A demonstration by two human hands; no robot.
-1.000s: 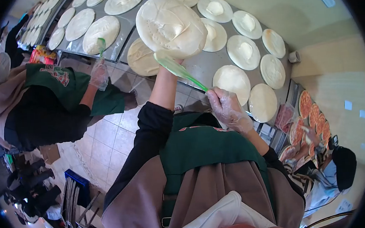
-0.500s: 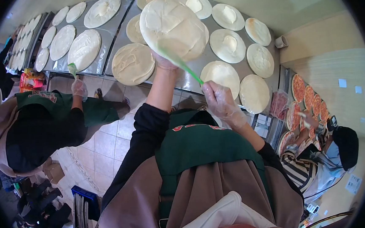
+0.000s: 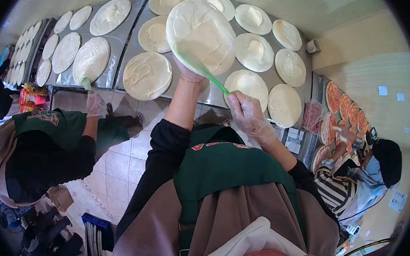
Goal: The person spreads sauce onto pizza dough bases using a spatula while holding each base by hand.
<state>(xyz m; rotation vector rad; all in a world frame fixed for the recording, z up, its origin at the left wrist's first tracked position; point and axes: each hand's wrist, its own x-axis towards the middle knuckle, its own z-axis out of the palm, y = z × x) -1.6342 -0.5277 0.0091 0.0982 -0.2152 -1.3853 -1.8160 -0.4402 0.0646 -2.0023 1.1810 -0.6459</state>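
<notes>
A round flat dough base (image 3: 202, 26) spread with a pale cream-coloured layer is held up above the table, tilted toward me. My left hand (image 3: 189, 73) supports it from below at its near edge; most of the fingers are hidden beneath it. In a clear plastic glove, my right hand (image 3: 249, 110) is closed round the handle of a green spatula (image 3: 215, 81). The spatula's blurred blade lies over the lower left part of the raised base. Around it on the metal table (image 3: 212, 95) lie several more bases, some with a dollop of cream in the middle.
To the left, a co-worker's gloved hand (image 3: 96, 104) works a spatula on a base (image 3: 91, 60) at another table. A person (image 3: 352, 165) on the right reaches over red-topped pizzas (image 3: 333, 97). A bag of reddish topping (image 3: 312, 116) and a white cup (image 3: 313, 45) sit by the table's right end.
The raised base has shifted slightly right with my left hand, showing more of the bases at its left. My right hand stays nearly in place. The left co-worker's spatula has moved slightly.
</notes>
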